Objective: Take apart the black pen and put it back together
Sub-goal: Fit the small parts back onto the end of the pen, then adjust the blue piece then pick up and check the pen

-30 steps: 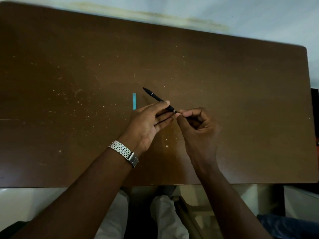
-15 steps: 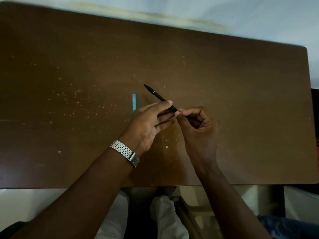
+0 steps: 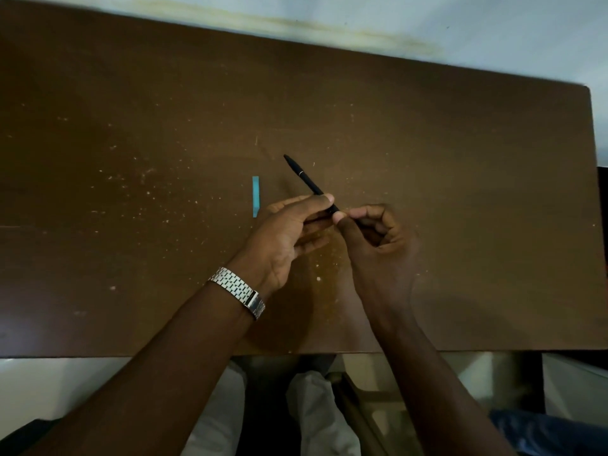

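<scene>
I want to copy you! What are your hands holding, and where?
Both hold the black pen: left hand around its near half, right hand pinching its near end.

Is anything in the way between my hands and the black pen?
Nothing visible: the left hand and right hand both already pinch the black pen at its near end.

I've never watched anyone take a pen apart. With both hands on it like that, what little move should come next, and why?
Probably a twist: the right hand turning the near end while the left hand steadies the barrel. The black pen looks to be in one piece, raised above the table, each hand pinching it close to the other. No loose pen parts show yet.
</scene>
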